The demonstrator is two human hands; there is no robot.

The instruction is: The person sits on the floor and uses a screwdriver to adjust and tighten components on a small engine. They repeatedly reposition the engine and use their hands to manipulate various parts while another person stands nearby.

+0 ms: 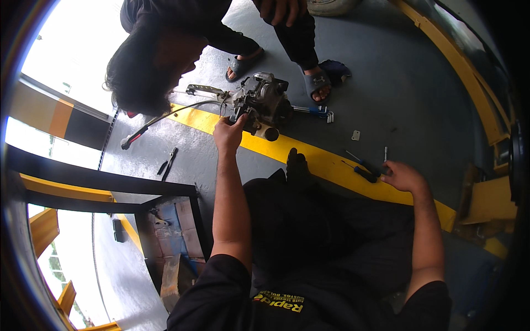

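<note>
My left hand [229, 131] grips the near side of a small engine assembly [255, 99] lying on the floor at upper centre, with metal housings, a cylindrical end and a long cable running out leftward. My right hand [401, 175] is low over the floor at right, fingers curled beside dark-handled screwdrivers [365, 174]; what they hold, if anything, is unclear. An upright-looking small metal socket tool [386, 154] is just above those fingers. A small metal plate [356, 135] and a blue-handled tool set [317, 110] lie near the engine.
A co-worker [152, 69] leans over from the top, a hand [281, 10] above, sandalled feet beside the engine. Pliers [168, 164] lie at left. A dark-framed box [197, 193] stands lower left, a yellow metal frame [469, 71] at right. A yellow stripe [326, 160] crosses the grey floor.
</note>
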